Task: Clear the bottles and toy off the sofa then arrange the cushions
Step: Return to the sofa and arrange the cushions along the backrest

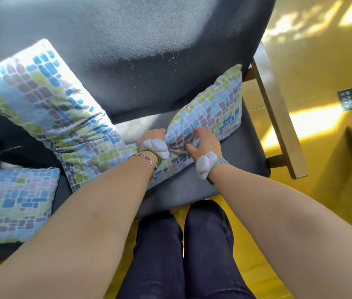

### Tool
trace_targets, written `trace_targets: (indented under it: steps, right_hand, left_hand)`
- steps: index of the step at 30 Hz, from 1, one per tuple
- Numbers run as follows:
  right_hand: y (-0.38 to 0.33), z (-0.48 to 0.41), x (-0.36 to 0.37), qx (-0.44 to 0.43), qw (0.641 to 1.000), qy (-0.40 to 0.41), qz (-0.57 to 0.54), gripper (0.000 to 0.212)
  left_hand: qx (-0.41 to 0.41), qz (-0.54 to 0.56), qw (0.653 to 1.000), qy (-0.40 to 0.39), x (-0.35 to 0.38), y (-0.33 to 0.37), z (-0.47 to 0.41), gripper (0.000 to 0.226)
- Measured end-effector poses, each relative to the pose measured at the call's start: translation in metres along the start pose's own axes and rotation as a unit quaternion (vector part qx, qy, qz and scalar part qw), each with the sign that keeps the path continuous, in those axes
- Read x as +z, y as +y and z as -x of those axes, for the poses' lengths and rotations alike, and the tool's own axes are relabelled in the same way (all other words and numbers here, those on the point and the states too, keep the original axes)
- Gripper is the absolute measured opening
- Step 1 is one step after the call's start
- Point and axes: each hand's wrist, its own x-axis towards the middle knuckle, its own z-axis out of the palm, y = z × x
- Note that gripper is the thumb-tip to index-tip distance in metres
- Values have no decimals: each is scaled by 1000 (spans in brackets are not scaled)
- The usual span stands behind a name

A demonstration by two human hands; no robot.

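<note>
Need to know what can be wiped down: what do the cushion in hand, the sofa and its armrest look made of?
Cushion: soft printed fabric, bunching under the fingers. Sofa: grey, matte, woven-looking upholstery. Armrest: apparently light wood, smooth, flat-edged.

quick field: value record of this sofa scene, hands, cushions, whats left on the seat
left hand: closed on the edge of the right cushion
right hand: fingers spread, pressing on the same cushion
right cushion: on the seat by the wooden armrest, leaning toward the sofa back
middle cushion: tilted against the back
near cushion: flat on the seat
bottles, toy: none visible
</note>
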Motion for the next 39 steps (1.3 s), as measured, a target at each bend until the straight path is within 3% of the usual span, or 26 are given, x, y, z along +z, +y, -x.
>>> trace_targets:
  steps: [7, 10, 11, 15, 20, 26, 32, 36, 39]
  right_hand:
    - [-3, -50, -39, -53, 984, -28, 171, 83]
    - [8, -83, -62, -76, 964, -49, 250, 85]
    - [11, -93, -68, -88, 956, -51, 274, 83]
    - [19, -130, -86, -110, 938, -62, 322, 72]
    - [27, -162, -105, -132, 907, -72, 393, 32]
    - [23, -196, -128, -144, 911, -23, 385, 32]
    - [21, -223, -150, -128, 918, 20, 375, 27]
    - [31, -235, -152, -126, 925, 28, 357, 30]
    - [33, -245, -147, -106, 941, 23, 322, 38]
  left_hand:
    - [12, -47, 999, -11, -32, 4, -14, 47]
    - [26, -42, 999, -7, -45, 9, -23, 18]
    - [31, -43, 999, -8, -48, 11, -25, 16]
    - [33, -25, 999, -6, -61, 23, -42, 40]
    - [30, -25, 999, -8, -65, 33, -66, 22]
    - [35, -4, 999, 35, -89, 42, -97, 21]
    - [43, -36, 987, 150, -88, 44, -135, 44]
    - [-27, -52, 972, 229, -84, 54, -161, 47]
    - [-73, -86, 967, 229, -83, 52, -168, 43]
